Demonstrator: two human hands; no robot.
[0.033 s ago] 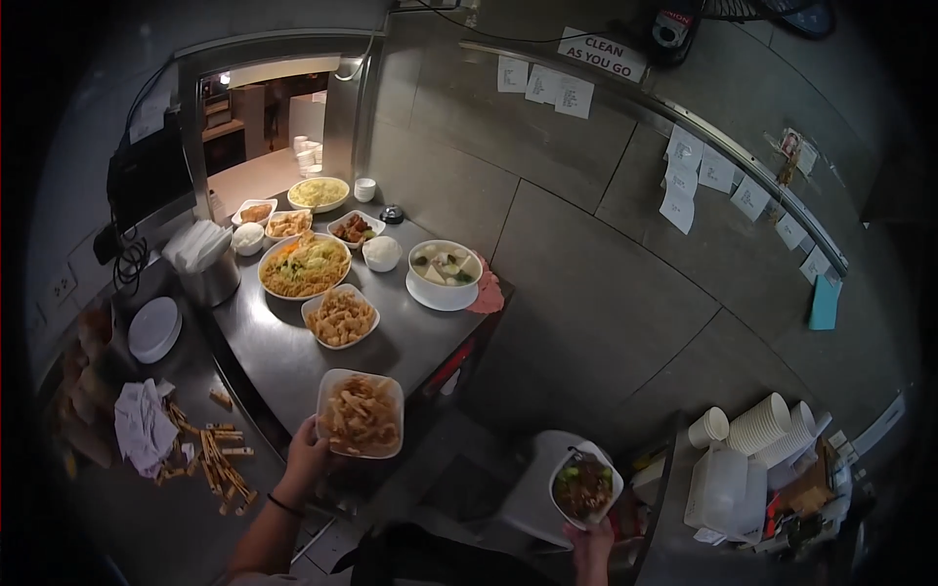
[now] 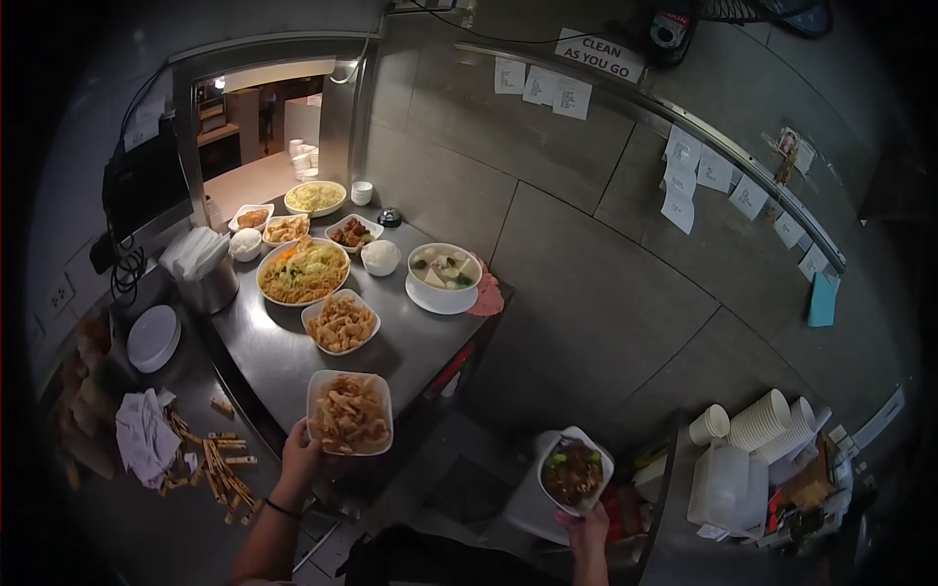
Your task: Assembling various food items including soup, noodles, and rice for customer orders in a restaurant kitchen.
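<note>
My left hand point(image 2: 299, 457) is closed on the rim of a white square bowl point(image 2: 384, 441) of crispy fried strips point(image 2: 350, 410), held over the near edge of the steel counter point(image 2: 256, 363). Low on the right, my right hand point(image 2: 586, 535) grips a second white bowl point(image 2: 604, 467) containing brown saucy meat with green vegetables point(image 2: 572, 473). Closest to the left bowl on the counter is a square bowl of fried pieces point(image 2: 341, 323). Behind that stands a large bowl of noodles point(image 2: 303, 272). To the right, a bowl of tofu soup point(image 2: 445, 267) rests on a white plate.
Rice bowls point(image 2: 381, 256) and smaller dishes fill the counter's far end by the pass window point(image 2: 264, 137). Wrapped chopsticks point(image 2: 225, 469), crumpled paper point(image 2: 147, 437) and stacked plates point(image 2: 154, 338) lie at left. Paper cups point(image 2: 760, 422) and plastic containers point(image 2: 725, 488) crowd the right shelf.
The bowl in my left hand has shifted slightly left. The one in my right hand has come a little up and to the left. Both stay held.
</note>
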